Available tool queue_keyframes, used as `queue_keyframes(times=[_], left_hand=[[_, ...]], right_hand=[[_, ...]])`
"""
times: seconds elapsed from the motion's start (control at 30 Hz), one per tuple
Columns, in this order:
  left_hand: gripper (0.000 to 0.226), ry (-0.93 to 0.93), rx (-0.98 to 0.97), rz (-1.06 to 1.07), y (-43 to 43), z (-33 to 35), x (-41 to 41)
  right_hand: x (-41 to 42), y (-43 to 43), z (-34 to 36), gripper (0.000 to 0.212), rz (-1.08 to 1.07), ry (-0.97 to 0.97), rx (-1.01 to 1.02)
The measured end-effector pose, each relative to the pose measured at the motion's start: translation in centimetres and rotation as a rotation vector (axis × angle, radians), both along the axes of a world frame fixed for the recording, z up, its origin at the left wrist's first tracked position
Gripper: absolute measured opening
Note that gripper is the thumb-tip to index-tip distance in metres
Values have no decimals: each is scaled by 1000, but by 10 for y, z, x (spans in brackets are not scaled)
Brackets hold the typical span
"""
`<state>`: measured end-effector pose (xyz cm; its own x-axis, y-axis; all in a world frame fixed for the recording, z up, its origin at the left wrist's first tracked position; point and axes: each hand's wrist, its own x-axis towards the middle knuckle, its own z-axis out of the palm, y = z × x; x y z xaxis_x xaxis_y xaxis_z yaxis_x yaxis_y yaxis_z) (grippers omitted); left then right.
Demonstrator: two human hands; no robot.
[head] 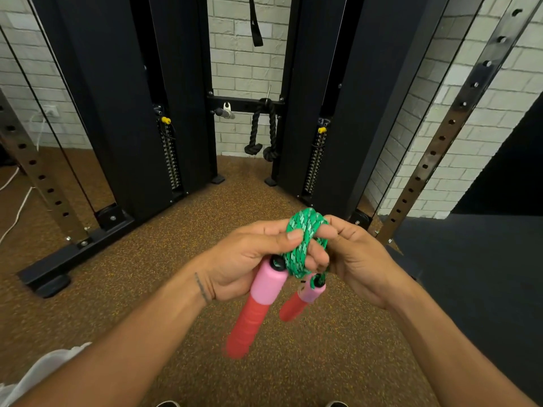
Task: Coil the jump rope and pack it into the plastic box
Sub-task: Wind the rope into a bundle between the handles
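Both hands up in front of me, over the speckled brown floor [176, 274]. The jump rope [305, 230], green braid with pale flecks, is bunched into a tight coil between them and held in the air, touching nothing but my fingers. My left hand [241, 259] grips the coil from the left: the thumb lies across the front of the strands and the fingers curl round behind. My right hand [352, 259] holds the coil's right side, fingers curled in and pinching the loops; how many strands each finger catches I cannot tell. Two handles hang below the coil, each pink at the top and red below. The larger handle [255, 306] drops from under my left palm and tilts down to the left, its lower end blurred. The smaller handle [302, 301] hangs just beside it under my right hand's fingers, also tilted left. Ahead stands a black cable machine [117, 113] against a pale brick wall [244, 54], with a black rope attachment [264, 127] hanging from its crossbar. A perforated steel upright [440, 136] leans through the right side, and a dark mat [484, 274] covers the floor's right edge. White cord [17, 207] trails along the floor's left edge. Pale cloth [44, 368] shows at the lower left corner.
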<state>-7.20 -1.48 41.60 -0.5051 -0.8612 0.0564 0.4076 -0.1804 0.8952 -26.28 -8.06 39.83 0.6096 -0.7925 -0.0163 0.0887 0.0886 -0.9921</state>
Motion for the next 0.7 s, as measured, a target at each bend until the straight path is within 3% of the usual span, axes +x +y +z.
queue_keyframes(times=[0.17,0.5,0.7], left_hand=[[35,55,-4,141,-2,-2,0],[36,60,-29,315,-3,3,-3],[45,-3,-56,435,-8,-2,-1]], right_hand=[[7,4,-1,27,1,48,41],[12,7,-1,39,13,169,-8],[16,11,-2,21,34,184,-15]])
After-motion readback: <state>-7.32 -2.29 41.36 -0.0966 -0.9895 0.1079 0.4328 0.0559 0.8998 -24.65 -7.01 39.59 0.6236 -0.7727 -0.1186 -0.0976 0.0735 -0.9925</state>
